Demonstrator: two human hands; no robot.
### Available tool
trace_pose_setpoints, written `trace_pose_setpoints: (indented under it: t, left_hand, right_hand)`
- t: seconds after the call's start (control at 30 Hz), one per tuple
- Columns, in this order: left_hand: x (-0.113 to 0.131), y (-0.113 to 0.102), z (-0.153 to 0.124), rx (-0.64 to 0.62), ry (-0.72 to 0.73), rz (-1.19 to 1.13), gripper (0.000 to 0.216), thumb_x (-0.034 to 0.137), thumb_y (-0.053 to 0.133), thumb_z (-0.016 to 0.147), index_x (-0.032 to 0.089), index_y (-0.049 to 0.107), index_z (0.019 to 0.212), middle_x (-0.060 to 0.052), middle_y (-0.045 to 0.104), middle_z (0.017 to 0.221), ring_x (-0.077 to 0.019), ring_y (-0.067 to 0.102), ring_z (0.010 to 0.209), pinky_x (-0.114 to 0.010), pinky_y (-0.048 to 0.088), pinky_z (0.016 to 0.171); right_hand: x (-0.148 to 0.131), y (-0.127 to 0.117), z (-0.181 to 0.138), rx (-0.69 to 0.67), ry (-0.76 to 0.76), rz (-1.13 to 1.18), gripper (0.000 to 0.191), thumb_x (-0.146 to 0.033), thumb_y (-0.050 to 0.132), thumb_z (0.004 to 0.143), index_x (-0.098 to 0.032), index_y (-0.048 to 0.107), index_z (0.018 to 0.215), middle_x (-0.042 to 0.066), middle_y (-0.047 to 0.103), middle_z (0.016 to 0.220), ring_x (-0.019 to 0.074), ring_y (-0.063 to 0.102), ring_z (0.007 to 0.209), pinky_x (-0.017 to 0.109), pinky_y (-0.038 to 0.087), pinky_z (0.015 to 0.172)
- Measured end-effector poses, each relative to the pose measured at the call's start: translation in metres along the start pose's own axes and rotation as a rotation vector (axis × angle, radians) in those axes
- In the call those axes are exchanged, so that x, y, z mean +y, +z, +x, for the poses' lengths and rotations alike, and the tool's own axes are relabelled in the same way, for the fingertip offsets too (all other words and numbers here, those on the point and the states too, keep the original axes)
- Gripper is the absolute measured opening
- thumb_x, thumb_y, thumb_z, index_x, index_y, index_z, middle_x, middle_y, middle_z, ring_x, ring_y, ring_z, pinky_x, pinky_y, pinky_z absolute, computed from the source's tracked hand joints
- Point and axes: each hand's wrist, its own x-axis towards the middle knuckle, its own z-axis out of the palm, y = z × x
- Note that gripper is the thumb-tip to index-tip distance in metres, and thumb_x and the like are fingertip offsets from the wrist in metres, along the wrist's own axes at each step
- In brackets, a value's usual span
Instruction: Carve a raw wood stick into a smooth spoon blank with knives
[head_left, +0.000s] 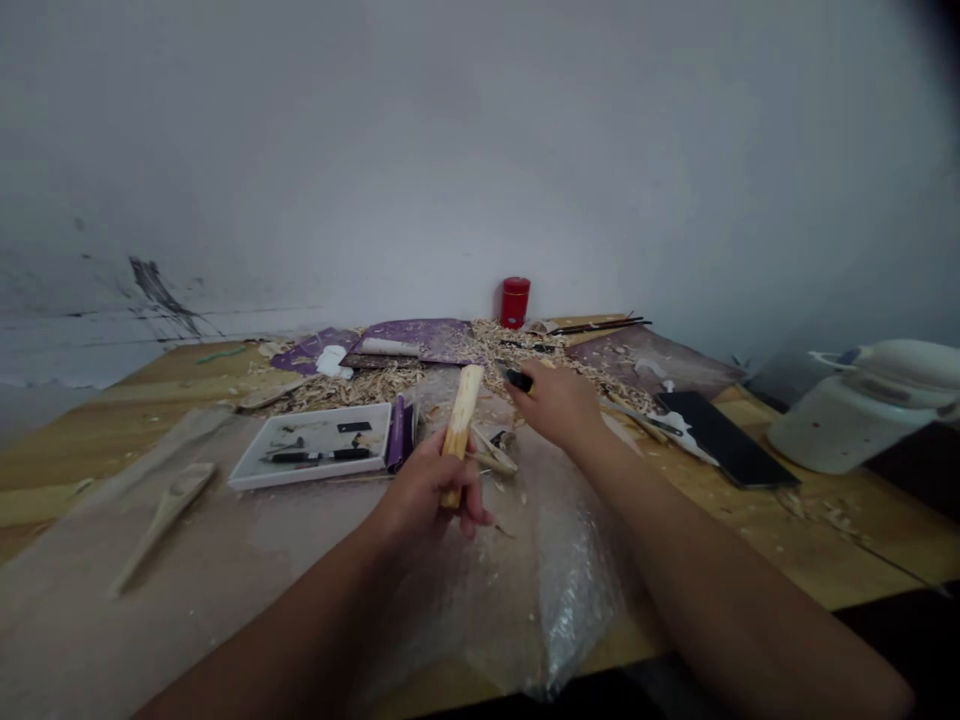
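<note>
My left hand (pixel 439 482) is closed around the lower part of a pale wooden stick (pixel 463 415), which stands tilted with its whittled upper end free. To the right of it, my right hand (pixel 559 400) grips the black handle of a carving knife (pixel 516 377); the blade points up and left, apart from the wood. Most of the knife's handle is hidden in my fingers. Behind both hands lies a heap of wood shavings (pixel 390 385). A carved wooden spoon (pixel 169 510) rests on the plastic sheet (pixel 285 570) at the left.
A white tray (pixel 247 472) with a black pen stands left of my left hand. Purple sheets (pixel 420 335) and a red canister (pixel 515 302) are at the back. On the right lie a black phone-like slab (pixel 727 440) and a white lidded pot (pixel 836 420).
</note>
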Motion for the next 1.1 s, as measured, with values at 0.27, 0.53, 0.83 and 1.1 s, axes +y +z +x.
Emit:
trace_pose_setpoints:
  t: [0.27, 0.53, 0.83, 1.1]
  left_hand:
    - [0.0, -0.009, 0.012, 0.084, 0.112, -0.014, 0.026, 0.009, 0.04, 0.057, 0.019, 0.041, 0.081, 0.009, 0.04, 0.038, -0.0048, 0.026, 0.026, -0.018, 0.03, 0.031]
    - [0.0, -0.013, 0.011, 0.07, 0.118, 0.099, 0.039, 0.011, 0.043, 0.058, 0.02, 0.04, 0.096, 0.009, 0.043, 0.039, -0.0053, 0.029, 0.025, -0.017, 0.03, 0.03]
    - [0.0, -0.009, 0.007, -0.049, 0.141, -0.098, 0.036, 0.011, 0.041, 0.06, 0.019, 0.041, 0.095, 0.01, 0.039, 0.041, -0.003, 0.023, 0.027, -0.017, 0.033, 0.033]
    - [0.001, -0.003, -0.001, -0.153, 0.158, -0.165, 0.041, 0.01, 0.039, 0.064, 0.019, 0.038, 0.104, 0.01, 0.039, 0.044, -0.0032, 0.023, 0.026, -0.019, 0.038, 0.035]
  right_hand:
    - [-0.024, 0.0, -0.021, -0.063, -0.428, 0.209, 0.047, -0.052, 0.019, 0.083, -0.021, 0.051, 0.095, 0.004, 0.062, 0.084, 0.0171, 0.055, 0.075, 0.025, 0.029, 0.059]
    - [-0.033, 0.0, -0.027, -0.175, -0.501, 0.148, 0.049, -0.051, 0.016, 0.084, -0.022, 0.053, 0.097, 0.005, 0.063, 0.086, 0.0173, 0.056, 0.075, 0.026, 0.029, 0.058]
    - [-0.032, 0.0, -0.02, -0.135, -0.441, 0.117, 0.053, -0.055, 0.013, 0.082, -0.025, 0.05, 0.104, 0.005, 0.063, 0.091, 0.0185, 0.057, 0.078, 0.026, 0.031, 0.06]
    - [0.005, 0.0, 0.0, 0.001, -0.115, 0.034, 0.058, -0.053, 0.006, 0.084, -0.021, 0.054, 0.093, 0.007, 0.063, 0.08, 0.0192, 0.057, 0.072, 0.026, 0.03, 0.055]
